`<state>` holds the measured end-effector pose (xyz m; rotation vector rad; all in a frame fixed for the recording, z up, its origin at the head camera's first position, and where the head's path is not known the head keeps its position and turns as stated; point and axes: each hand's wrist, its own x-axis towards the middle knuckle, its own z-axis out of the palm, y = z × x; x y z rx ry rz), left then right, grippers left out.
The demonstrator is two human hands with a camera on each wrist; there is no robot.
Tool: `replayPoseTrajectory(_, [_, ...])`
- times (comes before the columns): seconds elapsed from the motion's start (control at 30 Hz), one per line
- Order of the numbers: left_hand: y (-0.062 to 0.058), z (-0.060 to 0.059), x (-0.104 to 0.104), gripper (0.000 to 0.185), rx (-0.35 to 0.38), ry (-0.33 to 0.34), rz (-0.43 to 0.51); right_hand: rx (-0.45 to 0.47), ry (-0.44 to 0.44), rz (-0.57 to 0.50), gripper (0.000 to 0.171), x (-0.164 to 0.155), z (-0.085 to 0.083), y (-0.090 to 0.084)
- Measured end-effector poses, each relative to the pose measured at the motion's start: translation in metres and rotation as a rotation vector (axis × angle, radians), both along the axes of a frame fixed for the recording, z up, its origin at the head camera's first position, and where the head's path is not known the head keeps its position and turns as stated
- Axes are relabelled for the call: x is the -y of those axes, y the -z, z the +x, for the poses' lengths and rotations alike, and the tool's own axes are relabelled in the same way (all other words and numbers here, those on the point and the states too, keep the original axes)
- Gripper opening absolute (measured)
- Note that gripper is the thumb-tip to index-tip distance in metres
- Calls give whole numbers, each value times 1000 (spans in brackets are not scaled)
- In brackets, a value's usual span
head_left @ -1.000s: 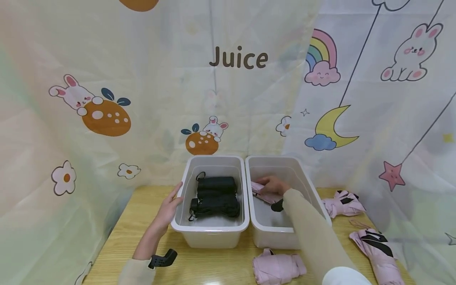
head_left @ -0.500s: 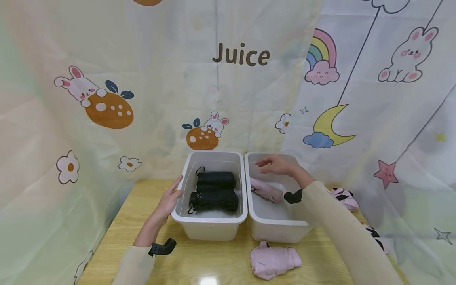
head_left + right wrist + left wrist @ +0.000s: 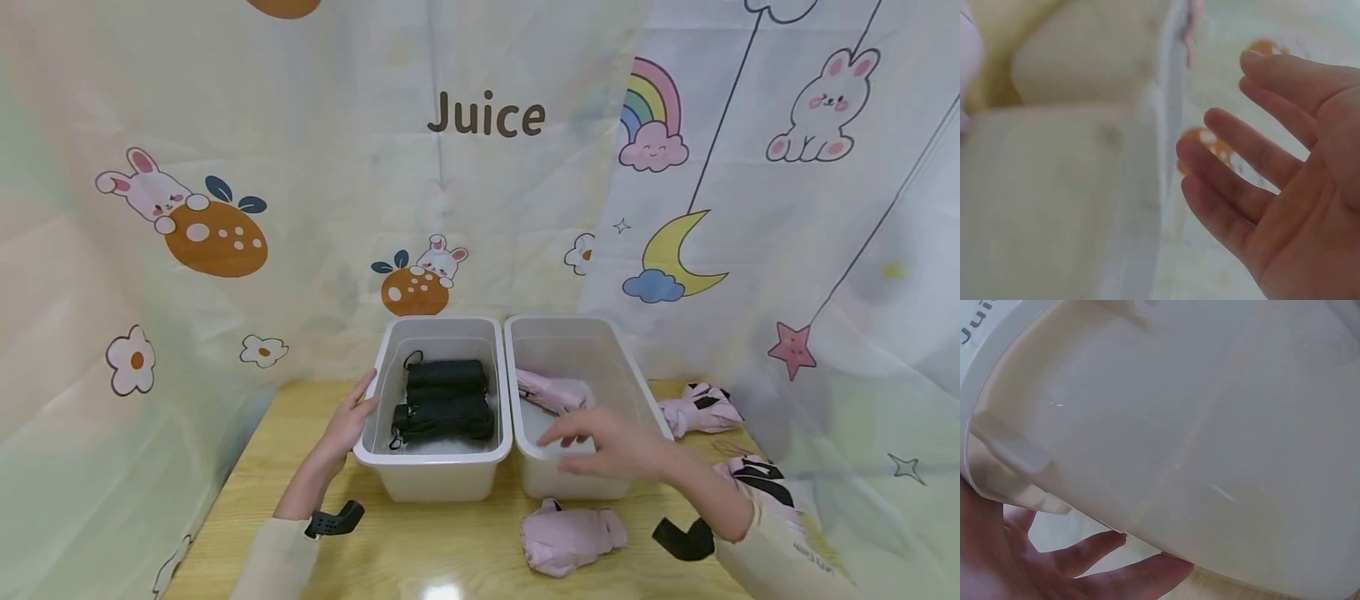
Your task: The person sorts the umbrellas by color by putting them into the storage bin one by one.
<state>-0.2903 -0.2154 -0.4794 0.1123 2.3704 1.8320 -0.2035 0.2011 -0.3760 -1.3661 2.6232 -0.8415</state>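
My left hand (image 3: 347,427) rests against the outer left side of a white plastic bin (image 3: 433,459). In the left wrist view its fingers (image 3: 1147,575) touch the wall below the rim. That bin holds two folded black umbrellas (image 3: 450,418) lying side by side. A folded pink umbrella (image 3: 551,393) lies against the left wall of the second white bin (image 3: 628,354). My right hand (image 3: 618,448) hovers over that bin's front rim, fingers spread and holding nothing. Below it on the table lies another folded pink umbrella (image 3: 573,540).
More folded pink umbrellas lie right of the bins, one near the back (image 3: 701,410) and one nearer (image 3: 761,483), partly behind my right arm. The bins stand side by side on a wooden table (image 3: 405,550). A printed curtain (image 3: 330,208) hangs behind.
My right hand has let go of the pink umbrella inside the right bin, lifted out, and moved back toward me over the front rim. The left hand has stayed on its bin.
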Motion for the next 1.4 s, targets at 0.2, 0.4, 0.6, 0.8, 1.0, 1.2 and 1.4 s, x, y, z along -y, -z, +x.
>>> replayPoseTrajectory(0.2, [5,6,2,55,-8,6,1,-164,-34,99,29,9,38,36])
replayPoseTrajectory(0.4, [2,2,-1,57,-28,20,15,-262,-38,172,35,13,60,64])
replayPoseTrajectory(0.6, [2,-2,-1,56,-37,16,16,-232,15,224,45,8,51,104])
replayPoseTrajectory(0.8, [2,-2,-2,57,-42,25,17,-182,78,182,53,-5,38,143])
replayPoseTrajectory(1.0, [1,1,-1,57,-35,15,12,-191,55,125,59,-13,34,170])
replayPoseTrajectory(1.2, [2,1,-1,58,-42,23,25,-206,92,104,73,-14,31,187])
replayPoseTrajectory(1.4, [2,3,-1,58,-30,18,29,-224,113,91,80,-16,30,201])
